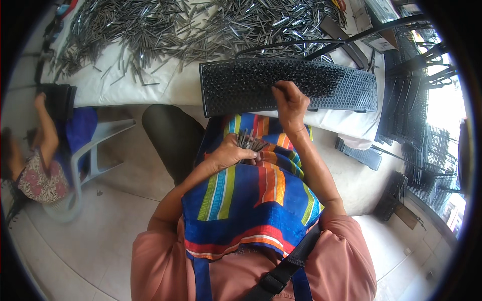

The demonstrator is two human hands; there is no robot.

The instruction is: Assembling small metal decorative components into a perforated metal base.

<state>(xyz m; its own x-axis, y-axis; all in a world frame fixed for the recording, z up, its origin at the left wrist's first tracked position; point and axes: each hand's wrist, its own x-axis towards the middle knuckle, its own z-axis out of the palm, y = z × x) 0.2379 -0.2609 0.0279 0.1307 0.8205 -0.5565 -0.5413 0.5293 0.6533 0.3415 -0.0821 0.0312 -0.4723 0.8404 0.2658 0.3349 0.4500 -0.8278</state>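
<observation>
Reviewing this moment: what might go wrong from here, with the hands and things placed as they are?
1. The left hand holds a bunch of strips poking out at uneven angles, so some could slip onto the apron.
2. The panel's near left corner appears to jut past the table's edge; a push from the right hand might shift it.

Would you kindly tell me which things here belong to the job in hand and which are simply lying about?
Seemingly part of the job:
dark strips in the left hand
perforated black panel under the right hand
loose strips heaped on the white-covered table

Apparently just nearby:
plastic chair, left
black racks, right
</observation>
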